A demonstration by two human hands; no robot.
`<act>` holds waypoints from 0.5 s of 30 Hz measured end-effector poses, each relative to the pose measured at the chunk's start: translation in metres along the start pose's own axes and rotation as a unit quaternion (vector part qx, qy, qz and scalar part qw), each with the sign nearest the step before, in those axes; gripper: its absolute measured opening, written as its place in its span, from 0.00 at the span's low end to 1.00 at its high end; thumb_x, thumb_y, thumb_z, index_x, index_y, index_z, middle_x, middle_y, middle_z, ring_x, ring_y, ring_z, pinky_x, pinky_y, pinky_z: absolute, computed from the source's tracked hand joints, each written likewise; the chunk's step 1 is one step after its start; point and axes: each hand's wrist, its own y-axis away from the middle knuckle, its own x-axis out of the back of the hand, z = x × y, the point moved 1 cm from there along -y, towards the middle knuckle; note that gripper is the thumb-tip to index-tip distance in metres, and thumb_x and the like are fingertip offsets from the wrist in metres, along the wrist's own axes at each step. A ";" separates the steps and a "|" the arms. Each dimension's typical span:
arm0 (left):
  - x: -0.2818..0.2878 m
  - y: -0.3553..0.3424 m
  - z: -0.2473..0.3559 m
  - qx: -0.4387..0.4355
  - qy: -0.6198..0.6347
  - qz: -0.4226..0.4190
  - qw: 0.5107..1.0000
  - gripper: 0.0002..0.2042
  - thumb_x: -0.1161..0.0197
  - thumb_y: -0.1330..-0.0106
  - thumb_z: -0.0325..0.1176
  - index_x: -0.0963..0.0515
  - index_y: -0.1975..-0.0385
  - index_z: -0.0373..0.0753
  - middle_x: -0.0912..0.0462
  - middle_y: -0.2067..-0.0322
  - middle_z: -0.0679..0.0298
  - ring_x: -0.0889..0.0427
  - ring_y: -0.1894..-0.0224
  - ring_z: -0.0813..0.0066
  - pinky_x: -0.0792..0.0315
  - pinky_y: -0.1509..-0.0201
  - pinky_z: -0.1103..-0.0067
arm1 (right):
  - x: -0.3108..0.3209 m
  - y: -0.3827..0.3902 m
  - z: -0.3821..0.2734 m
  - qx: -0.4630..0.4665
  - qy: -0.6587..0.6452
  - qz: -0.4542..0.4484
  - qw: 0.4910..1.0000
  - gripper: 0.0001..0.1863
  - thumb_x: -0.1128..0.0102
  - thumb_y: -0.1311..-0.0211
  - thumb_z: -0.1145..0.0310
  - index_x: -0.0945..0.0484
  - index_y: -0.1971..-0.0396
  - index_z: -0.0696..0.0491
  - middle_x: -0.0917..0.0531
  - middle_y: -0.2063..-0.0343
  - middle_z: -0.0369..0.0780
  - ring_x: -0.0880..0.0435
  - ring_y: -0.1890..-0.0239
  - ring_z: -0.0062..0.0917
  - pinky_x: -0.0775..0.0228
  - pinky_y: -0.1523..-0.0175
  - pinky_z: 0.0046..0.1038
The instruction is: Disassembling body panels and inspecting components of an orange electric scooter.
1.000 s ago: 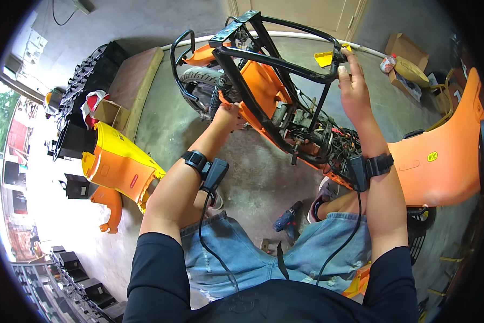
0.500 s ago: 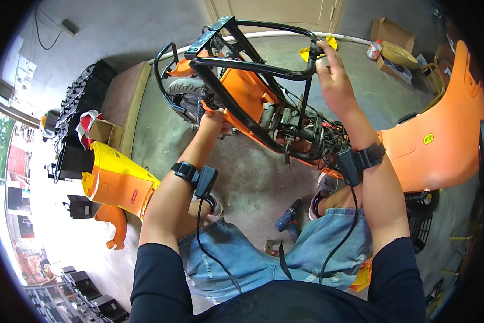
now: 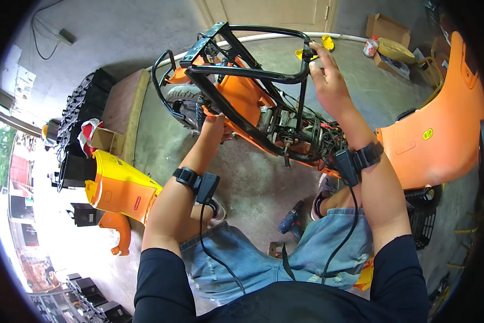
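A partly stripped scooter has a black tubular frame (image 3: 255, 72), an orange inner panel (image 3: 236, 94), a rear wheel (image 3: 180, 94) and exposed wiring (image 3: 325, 142). My left hand (image 3: 214, 129) is closed on the orange panel's lower edge, just right of the black spring shock (image 3: 199, 113); its fingertips are partly hidden. My right hand (image 3: 331, 81) grips the upper right corner of the black frame, fingers on the bar. Both wrists carry black strapped devices with cables. A power drill (image 3: 290, 220) lies on the floor between my feet.
A yellow-and-orange body panel (image 3: 120, 183) and black boxes (image 3: 83, 102) are at left. A large orange panel (image 3: 425, 151) stands at right. Behind are a door (image 3: 263, 13), a white pipe, yellow pieces (image 3: 322, 46) and a cardboard box (image 3: 387, 29) with odds and ends.
The view has turned, so the frame and both hands appear further left and slightly lower. Both hands keep their places on the scooter.
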 end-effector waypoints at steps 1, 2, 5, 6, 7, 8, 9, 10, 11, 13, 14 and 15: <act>0.002 -0.004 -0.003 0.000 0.000 0.000 1.000 0.11 0.53 0.28 0.38 0.26 0.64 0.39 0.22 0.72 0.65 0.21 0.75 0.74 0.21 0.68 0.77 | 0.000 0.000 0.000 0.006 0.000 -0.001 1.000 0.23 0.54 0.29 0.63 0.36 0.37 0.54 0.33 0.36 0.47 0.34 0.33 0.39 0.39 0.34 0.33; 0.005 -0.008 -0.007 0.002 -0.007 0.004 1.000 0.12 0.54 0.27 0.39 0.26 0.63 0.39 0.21 0.71 0.64 0.19 0.74 0.73 0.22 0.67 0.76 | 0.000 0.000 0.000 0.004 -0.002 0.000 1.000 0.23 0.54 0.29 0.63 0.36 0.37 0.54 0.33 0.36 0.47 0.34 0.33 0.39 0.39 0.33 0.33; 0.015 -0.022 -0.017 0.016 0.008 0.026 1.000 0.15 0.57 0.26 0.40 0.26 0.61 0.38 0.18 0.68 0.62 0.16 0.70 0.71 0.21 0.65 0.74 | 0.000 0.001 0.001 -0.001 -0.004 -0.002 1.000 0.23 0.55 0.29 0.63 0.35 0.37 0.54 0.33 0.36 0.47 0.34 0.33 0.39 0.39 0.33 0.33; 0.019 -0.027 -0.020 0.027 0.030 0.044 0.998 0.16 0.59 0.25 0.41 0.25 0.60 0.37 0.17 0.66 0.61 0.15 0.68 0.69 0.21 0.64 0.73 | 0.000 0.001 0.001 0.001 -0.004 -0.002 1.000 0.23 0.55 0.29 0.63 0.35 0.37 0.54 0.33 0.36 0.47 0.34 0.33 0.39 0.40 0.33 0.33; 0.024 -0.031 -0.022 0.018 0.000 0.026 1.000 0.18 0.60 0.25 0.43 0.25 0.57 0.37 0.15 0.61 0.58 0.14 0.65 0.66 0.21 0.62 0.72 | 0.000 0.001 0.002 -0.004 -0.002 -0.006 1.000 0.23 0.55 0.29 0.63 0.35 0.37 0.54 0.33 0.36 0.47 0.34 0.33 0.39 0.40 0.33 0.33; 0.027 -0.034 -0.025 0.019 0.000 0.027 0.999 0.18 0.60 0.25 0.43 0.25 0.57 0.37 0.15 0.61 0.58 0.14 0.65 0.66 0.21 0.62 0.72 | 0.000 0.001 0.002 0.003 -0.001 -0.004 1.000 0.23 0.55 0.29 0.63 0.35 0.37 0.54 0.33 0.36 0.47 0.34 0.34 0.39 0.40 0.33 0.33; 0.028 -0.038 -0.027 0.017 0.003 0.021 1.000 0.19 0.59 0.24 0.44 0.25 0.57 0.37 0.15 0.61 0.58 0.14 0.65 0.66 0.21 0.61 0.71 | -0.001 0.000 0.002 0.007 -0.003 -0.002 1.000 0.23 0.55 0.29 0.63 0.36 0.37 0.54 0.33 0.36 0.47 0.34 0.34 0.39 0.40 0.33 0.33; 0.030 -0.040 -0.029 0.014 0.004 0.014 1.000 0.20 0.59 0.24 0.46 0.24 0.56 0.37 0.15 0.61 0.58 0.14 0.65 0.65 0.21 0.61 0.71 | -0.001 0.000 0.003 0.010 0.000 -0.003 1.000 0.23 0.55 0.29 0.63 0.36 0.37 0.54 0.33 0.36 0.47 0.34 0.34 0.39 0.40 0.33 0.33; 0.030 -0.041 -0.031 0.016 0.005 0.015 1.000 0.20 0.59 0.24 0.46 0.24 0.56 0.37 0.15 0.61 0.58 0.14 0.65 0.65 0.21 0.61 0.71 | -0.001 0.000 0.003 0.015 0.000 -0.001 1.000 0.23 0.55 0.29 0.63 0.35 0.37 0.54 0.33 0.36 0.47 0.34 0.34 0.39 0.40 0.33 0.33; 0.031 -0.042 -0.033 0.034 0.024 0.018 0.999 0.22 0.59 0.24 0.50 0.24 0.55 0.37 0.15 0.63 0.58 0.14 0.64 0.65 0.20 0.60 0.71 | -0.001 0.000 0.003 0.020 -0.001 0.002 1.000 0.23 0.55 0.29 0.63 0.35 0.37 0.54 0.33 0.36 0.47 0.33 0.34 0.39 0.40 0.33 0.33; 0.032 -0.041 -0.033 0.034 0.024 0.020 0.999 0.22 0.59 0.24 0.50 0.24 0.55 0.37 0.15 0.63 0.58 0.14 0.64 0.65 0.20 0.60 0.71 | 0.000 0.000 0.002 0.011 0.002 0.001 1.000 0.23 0.54 0.29 0.63 0.35 0.37 0.53 0.33 0.36 0.47 0.33 0.34 0.39 0.40 0.33 0.33; 0.032 -0.039 -0.033 0.024 0.027 0.008 0.999 0.22 0.59 0.24 0.50 0.25 0.54 0.37 0.15 0.61 0.60 0.14 0.63 0.66 0.21 0.61 0.72 | 0.000 0.001 0.002 0.006 0.002 0.003 1.000 0.23 0.54 0.29 0.63 0.35 0.37 0.53 0.32 0.36 0.47 0.33 0.34 0.39 0.40 0.33 0.33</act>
